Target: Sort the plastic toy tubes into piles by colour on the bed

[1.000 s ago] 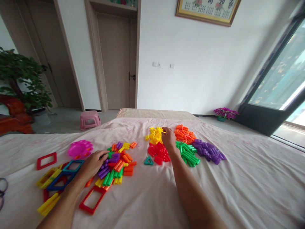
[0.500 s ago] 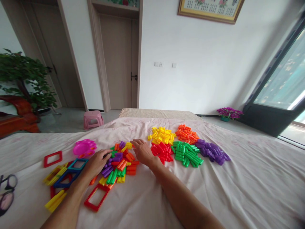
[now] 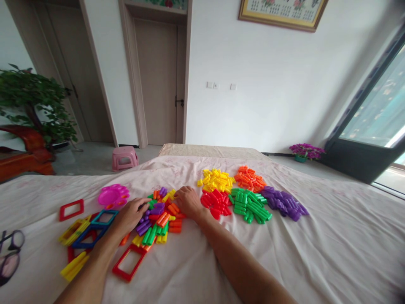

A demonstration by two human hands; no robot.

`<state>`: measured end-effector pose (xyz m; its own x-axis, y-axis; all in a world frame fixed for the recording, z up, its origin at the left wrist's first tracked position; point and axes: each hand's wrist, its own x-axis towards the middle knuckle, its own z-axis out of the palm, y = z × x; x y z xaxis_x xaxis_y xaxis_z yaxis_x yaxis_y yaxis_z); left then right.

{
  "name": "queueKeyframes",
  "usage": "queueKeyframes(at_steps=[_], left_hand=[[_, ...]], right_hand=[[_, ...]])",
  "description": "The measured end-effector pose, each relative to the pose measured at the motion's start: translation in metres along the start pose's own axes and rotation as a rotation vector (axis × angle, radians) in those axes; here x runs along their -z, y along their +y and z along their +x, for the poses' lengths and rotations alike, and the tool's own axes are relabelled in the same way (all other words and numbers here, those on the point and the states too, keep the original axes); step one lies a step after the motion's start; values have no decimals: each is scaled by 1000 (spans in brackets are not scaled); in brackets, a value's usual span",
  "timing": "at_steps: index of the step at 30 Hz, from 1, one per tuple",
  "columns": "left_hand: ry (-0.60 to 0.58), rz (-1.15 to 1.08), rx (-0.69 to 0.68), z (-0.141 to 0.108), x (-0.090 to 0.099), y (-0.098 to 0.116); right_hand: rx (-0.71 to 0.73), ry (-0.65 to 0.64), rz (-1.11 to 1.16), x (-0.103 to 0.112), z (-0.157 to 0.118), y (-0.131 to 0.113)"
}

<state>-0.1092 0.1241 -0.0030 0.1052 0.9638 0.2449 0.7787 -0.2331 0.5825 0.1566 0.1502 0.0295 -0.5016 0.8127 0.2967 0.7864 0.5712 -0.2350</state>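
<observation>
A mixed pile of plastic pieces (image 3: 158, 217) in purple, green, orange, red and yellow lies between my two hands. My left hand (image 3: 132, 214) rests at the pile's left edge, fingers bent over green pieces; whether it grips one is unclear. At the upper right edge, my right hand (image 3: 187, 200) has its fingers curled down beside a yellow piece (image 3: 171, 194), with the fingertips partly hidden. Right of it are single-colour heaps: yellow (image 3: 217, 180), orange (image 3: 249, 178), red (image 3: 216, 203), green (image 3: 249, 204) and purple (image 3: 284, 202).
Left of the pile lie a pink tray (image 3: 113, 195), a red frame (image 3: 71, 210), blue frames (image 3: 104, 217), yellow pieces (image 3: 74, 266) and glasses (image 3: 11, 253). Nearer me is another red frame (image 3: 129, 262). A wrinkled cloth (image 3: 332, 245) covers the surface.
My right hand's fingers have drawn in and curled down near the yellow piece, which has shifted slightly. My left hand stays at almost the same place. The view has moved slightly.
</observation>
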Motion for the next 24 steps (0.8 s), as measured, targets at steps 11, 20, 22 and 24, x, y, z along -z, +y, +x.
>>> queueKeyframes(at_steps=[11,20,22,24], left_hand=[[-20,9,-3,1,0,-1],[-5,-8,-29,-1,1,5],[-7,-4,-29,-1,1,5],[-11,2,-27,-1,2,5]], right_hand=[[54,-43,46,2,-1,-2],[162,-52,50,-4,-2,-2],[154,-52,45,-3,-2,-2],[109,-28,16,0,-2,-2]])
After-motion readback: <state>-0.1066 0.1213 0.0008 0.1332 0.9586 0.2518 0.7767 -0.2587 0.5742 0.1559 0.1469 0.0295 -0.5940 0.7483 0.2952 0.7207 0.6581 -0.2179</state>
